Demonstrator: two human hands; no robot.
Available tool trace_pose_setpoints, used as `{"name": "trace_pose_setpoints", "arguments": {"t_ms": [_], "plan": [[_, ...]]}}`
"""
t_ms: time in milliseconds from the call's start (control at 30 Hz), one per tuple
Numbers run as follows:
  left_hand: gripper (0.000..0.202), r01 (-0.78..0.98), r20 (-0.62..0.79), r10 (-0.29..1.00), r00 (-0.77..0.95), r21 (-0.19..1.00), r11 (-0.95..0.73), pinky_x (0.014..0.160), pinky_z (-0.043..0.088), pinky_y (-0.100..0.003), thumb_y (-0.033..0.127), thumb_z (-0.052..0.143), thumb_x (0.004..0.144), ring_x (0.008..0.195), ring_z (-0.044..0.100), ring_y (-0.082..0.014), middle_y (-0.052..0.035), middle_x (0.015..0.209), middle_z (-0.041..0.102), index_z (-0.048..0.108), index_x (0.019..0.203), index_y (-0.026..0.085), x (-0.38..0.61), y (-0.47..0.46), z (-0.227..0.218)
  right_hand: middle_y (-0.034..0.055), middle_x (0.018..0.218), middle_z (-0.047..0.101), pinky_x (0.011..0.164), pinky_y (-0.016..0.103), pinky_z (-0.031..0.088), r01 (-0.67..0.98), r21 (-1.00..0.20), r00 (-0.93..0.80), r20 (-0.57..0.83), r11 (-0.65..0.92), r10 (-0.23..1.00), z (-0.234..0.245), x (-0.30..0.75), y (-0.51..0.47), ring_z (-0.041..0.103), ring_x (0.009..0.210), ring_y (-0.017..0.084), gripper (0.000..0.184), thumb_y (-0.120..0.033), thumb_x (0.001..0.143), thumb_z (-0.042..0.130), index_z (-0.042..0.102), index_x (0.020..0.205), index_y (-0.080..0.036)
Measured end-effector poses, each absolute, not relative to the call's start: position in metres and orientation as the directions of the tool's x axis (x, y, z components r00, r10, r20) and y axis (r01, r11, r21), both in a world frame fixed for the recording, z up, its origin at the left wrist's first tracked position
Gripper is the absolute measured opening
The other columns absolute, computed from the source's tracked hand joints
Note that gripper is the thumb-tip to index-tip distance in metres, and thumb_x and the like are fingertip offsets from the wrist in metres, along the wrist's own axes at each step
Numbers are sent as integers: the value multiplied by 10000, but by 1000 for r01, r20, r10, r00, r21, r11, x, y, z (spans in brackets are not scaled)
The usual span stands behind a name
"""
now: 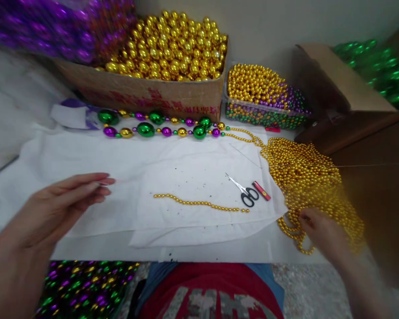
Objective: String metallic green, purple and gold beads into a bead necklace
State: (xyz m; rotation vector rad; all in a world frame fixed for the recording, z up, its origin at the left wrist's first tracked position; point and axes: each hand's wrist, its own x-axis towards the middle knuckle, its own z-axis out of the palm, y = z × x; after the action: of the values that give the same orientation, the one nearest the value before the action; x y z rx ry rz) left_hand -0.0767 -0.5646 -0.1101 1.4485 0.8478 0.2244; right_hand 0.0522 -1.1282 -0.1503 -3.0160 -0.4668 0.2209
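Note:
My left hand point(76, 195) is over the left side of the white cloth point(96, 155), thumb pressed to the fingers. Something thin and pale shows at its fingertips, too fine to name. On the right, my right hand point(322, 230) is curled closed at the front edge of a pile of gold bead strands point(306, 173); motion blurs it and what it may pinch is hidden. Between the hands lies a short gold bead strand point(196, 203) with a few beads apart at its right end. Behind it are scissors point(244, 192) with black handles and a red lighter point(261, 191).
A necklace of large green, purple and gold beads point(146, 129) lies along the back. Behind it stand a cardboard box point(146, 91) of gold balls and a clear tub point(269, 110) of small beads. Green beads point(385, 75) fill a box at right. Mixed beads point(86, 288) sit below the table.

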Motion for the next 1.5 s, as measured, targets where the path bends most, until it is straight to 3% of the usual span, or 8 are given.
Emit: {"name": "trace_pose_setpoints", "arguments": {"t_ms": [167, 433, 633, 900, 1067, 1233, 1367, 1500], "plan": [[344, 314, -402, 402, 822, 911, 269, 582, 540, -157, 233, 790, 614, 692, 631, -127, -87, 955, 717, 719, 940, 147, -61, -624, -101, 79, 775, 588, 692, 320, 384, 449, -26, 891, -67, -893, 450, -178, 51, -1114, 532, 773, 222, 217, -277, 875, 450, 607, 757, -184], [334, 282, -387, 192, 902, 865, 415, 546, 499, -185, 287, 643, 788, 890, 639, -199, -130, 1225, 610, 673, 1104, 185, -46, -669, -111, 92, 831, 567, 747, 346, 363, 436, 127, 899, -12, -891, 438, -176, 31, -1094, 491, 829, 238, 174, -187, 882, 462, 632, 850, -169], [375, 337, -437, 163, 884, 840, 425, 600, 507, -197, 128, 648, 719, 930, 643, -211, -115, 1231, 614, 684, 1087, 195, -40, -685, -118, 83, 864, 589, 746, 355, 338, 416, 118, 908, -99, -902, 406, -171, 2, -1087, 494, 883, 247, 152, -189, 868, 489, 624, 800, -194], [365, 353, -446, 204, 872, 859, 371, 587, 515, -193, 127, 680, 683, 853, 660, -193, -109, 1181, 647, 702, 1042, 188, -34, -682, -124, 90, 904, 612, 742, 378, 327, 376, 167, 903, -285, -912, 321, -160, -3, -1094, 513, 912, 274, 195, -158, 857, 496, 672, 793, -214], [366, 346, -433, 219, 874, 872, 346, 595, 518, -176, 129, 689, 669, 848, 658, -176, -95, 1152, 663, 707, 1029, 195, -33, -682, -122, 63, 830, 614, 710, 299, 370, 409, 84, 851, -394, -908, 347, -164, -2, -1102, 569, 820, 200, 235, -121, 845, 486, 655, 703, -201], [356, 354, -434, 195, 880, 871, 340, 562, 500, -178, 112, 668, 691, 822, 668, -171, -94, 1167, 654, 704, 1033, 202, -33, -684, -118, 71, 902, 627, 685, 289, 419, 364, -20, 857, -386, -931, 343, -162, 1, -1113, 600, 824, 200, 179, -142, 829, 481, 649, 839, -201], [356, 338, -420, 157, 894, 861, 379, 553, 478, -196, 138, 650, 731, 871, 663, -200, -126, 1190, 634, 679, 1083, 179, -38, -686, -113, 62, 895, 644, 669, 304, 459, 240, -304, 914, -250, -922, 320, -146, 13, -1102, 615, 774, 208, 172, -332, 857, 497, 639, 857, -236], [385, 289, -357, 59, 932, 832, 474, 692, 504, -284, 377, 509, 877, 1076, 587, -274, -158, 1278, 568, 617, 1182, 168, -44, -684, -111, 47, 867, 649, 645, 276, 468, 214, -684, 925, -89, -698, 371, -127, 36, -1031, 610, 760, 193, 222, -431, 848, 525, 630, 879, -238]]}}
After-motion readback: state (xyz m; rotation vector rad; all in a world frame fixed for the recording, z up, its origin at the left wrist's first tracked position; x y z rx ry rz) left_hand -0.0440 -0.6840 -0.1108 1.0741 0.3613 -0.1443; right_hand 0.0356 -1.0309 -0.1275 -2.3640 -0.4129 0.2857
